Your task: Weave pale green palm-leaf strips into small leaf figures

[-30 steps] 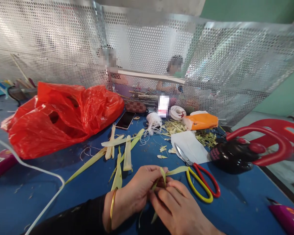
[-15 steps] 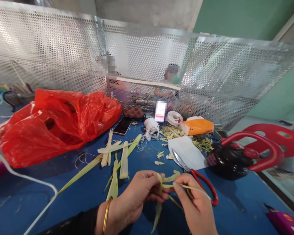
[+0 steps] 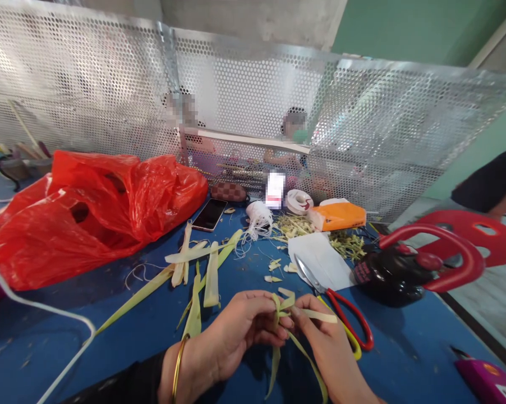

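Note:
My left hand [image 3: 251, 320], with a gold bangle at its wrist, pinches a folded weave of pale green leaf strips [image 3: 277, 308] between thumb and fingers. Loose ends of the strips hang below and curl above it. My right hand [image 3: 320, 331] is closed on one strip end [image 3: 320, 316] just right of the weave. Beyond my right hand lie scissors [image 3: 309, 276] with red and yellow handles, blades on a white paper [image 3: 322, 255]. To the left, several flat leaf strips [image 3: 211, 275] are spread on the blue table [image 3: 122, 365].
A red plastic bag [image 3: 97, 219] fills the left, near a white cable [image 3: 59, 315]. A phone [image 3: 210, 214], white string [image 3: 259, 217], tape roll [image 3: 299, 201], orange packet [image 3: 337, 216] and black kettle [image 3: 391, 275] stand around. A perforated metal screen [image 3: 253, 90] closes the back.
My right hand has shifted slightly, and the strip it holds now points right in a shorter piece. Another strip now hangs in a long curve below. A person's dark sleeve has appeared at right.

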Action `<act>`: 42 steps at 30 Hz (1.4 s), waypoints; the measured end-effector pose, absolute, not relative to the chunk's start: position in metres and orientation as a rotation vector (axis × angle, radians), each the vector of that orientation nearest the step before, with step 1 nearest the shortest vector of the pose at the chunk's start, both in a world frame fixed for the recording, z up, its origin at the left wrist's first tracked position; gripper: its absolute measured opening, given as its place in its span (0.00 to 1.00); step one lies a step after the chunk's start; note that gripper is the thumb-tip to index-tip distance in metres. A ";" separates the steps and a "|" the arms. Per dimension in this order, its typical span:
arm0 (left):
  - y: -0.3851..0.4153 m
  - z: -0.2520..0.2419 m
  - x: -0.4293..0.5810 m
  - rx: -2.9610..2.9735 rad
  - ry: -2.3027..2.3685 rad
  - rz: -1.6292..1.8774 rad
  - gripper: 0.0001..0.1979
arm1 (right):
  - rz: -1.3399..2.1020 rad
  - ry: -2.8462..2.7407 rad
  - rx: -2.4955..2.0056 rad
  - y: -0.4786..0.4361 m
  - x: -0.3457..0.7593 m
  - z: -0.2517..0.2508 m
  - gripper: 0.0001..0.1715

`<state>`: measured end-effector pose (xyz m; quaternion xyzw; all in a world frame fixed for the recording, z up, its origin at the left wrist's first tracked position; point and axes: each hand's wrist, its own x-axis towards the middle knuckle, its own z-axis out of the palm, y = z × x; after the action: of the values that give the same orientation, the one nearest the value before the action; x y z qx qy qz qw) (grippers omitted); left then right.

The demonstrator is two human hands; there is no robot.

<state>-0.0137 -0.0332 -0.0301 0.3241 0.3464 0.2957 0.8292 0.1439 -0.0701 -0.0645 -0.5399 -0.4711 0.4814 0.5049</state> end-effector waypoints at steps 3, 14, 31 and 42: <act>-0.033 -0.027 -0.014 0.694 0.683 0.643 0.08 | 1.186 -1.116 -1.298 -0.071 0.143 -0.061 0.19; -0.031 -0.025 -0.010 0.794 0.890 0.714 0.11 | 0.838 -1.306 -1.460 -0.062 0.158 -0.059 0.12; -0.028 -0.030 -0.013 0.776 0.898 0.694 0.08 | -0.225 -2.190 -0.823 -0.068 0.165 -0.034 0.13; -0.031 -0.034 -0.010 1.070 0.809 0.511 0.09 | 0.886 -1.602 -1.365 -0.069 0.159 -0.041 0.12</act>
<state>-0.0098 -0.0309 -0.0336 0.4902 0.3708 0.2341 0.7533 0.1595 -0.0686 -0.0406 -0.5437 -0.6378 0.3529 0.4160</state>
